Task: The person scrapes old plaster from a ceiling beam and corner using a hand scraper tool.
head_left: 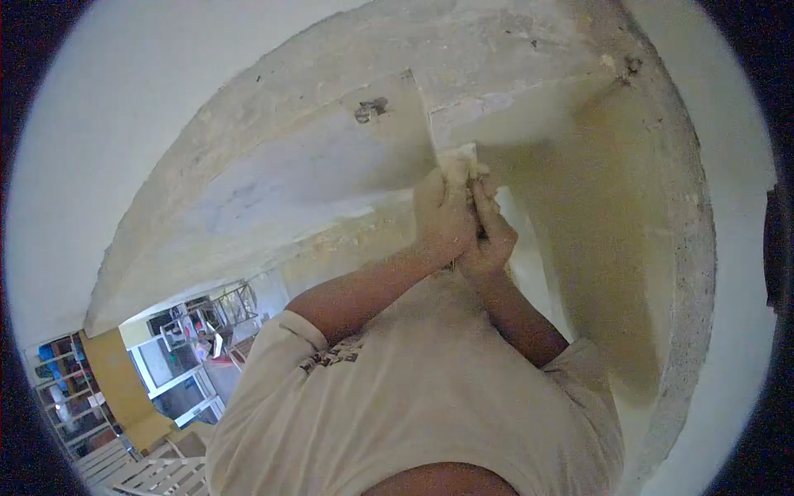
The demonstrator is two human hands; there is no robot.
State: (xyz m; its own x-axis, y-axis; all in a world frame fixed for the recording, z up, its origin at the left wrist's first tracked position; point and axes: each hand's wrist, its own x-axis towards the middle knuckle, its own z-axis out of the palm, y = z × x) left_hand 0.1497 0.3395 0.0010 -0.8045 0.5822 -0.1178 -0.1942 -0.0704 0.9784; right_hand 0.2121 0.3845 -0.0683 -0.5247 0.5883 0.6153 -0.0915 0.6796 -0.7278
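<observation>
Both hands are raised close together against a plastered surface. My left hand (pixel 443 217) is closed at the lower part of a pale flat piece (pixel 459 159), which touches the surface near a vertical edge. Close against it on the right, my right hand (pixel 494 233) has its fingers bent around something dark and narrow, mostly hidden between the hands. Whether this dark part belongs to the pale piece cannot be made out. The plastered surface (pixel 289 169) has smooth whitish patches and a small dark hole (pixel 370 109) left of the hands.
A rough curved plaster border (pixel 693 273) runs around the recess. At the lower left are shelves with items (pixel 70 388), a yellow-brown panel (pixel 124 384), a white-framed window or door (pixel 169 376), metal frames (pixel 236 306) and white slatted furniture (pixel 161 477).
</observation>
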